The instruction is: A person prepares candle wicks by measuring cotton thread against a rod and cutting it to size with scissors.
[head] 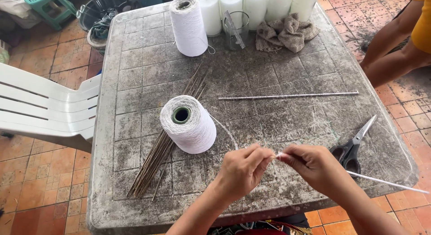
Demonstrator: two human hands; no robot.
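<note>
My left hand [242,168] pinches white thread just in front of a white thread spool [188,123] lying on its side on the grey table [134,82]; the thread runs from the spool to my fingers. My right hand [314,165] pinches the end of a thin white-wrapped stick [390,183] that points out past the table's right edge. The fingertips of both hands meet at a small white knot of thread [279,155]. A bundle of thin brown sticks [168,140] lies under the spool.
Black-handled scissors [352,147] lie right of my right hand. A thread-wrapped rod [287,96] lies mid-table. At the back stand an upright spool [188,26], white candles [256,6], a glass [235,30] and a rag [287,33]. White chair [45,109] left; another person's legs [395,46] right.
</note>
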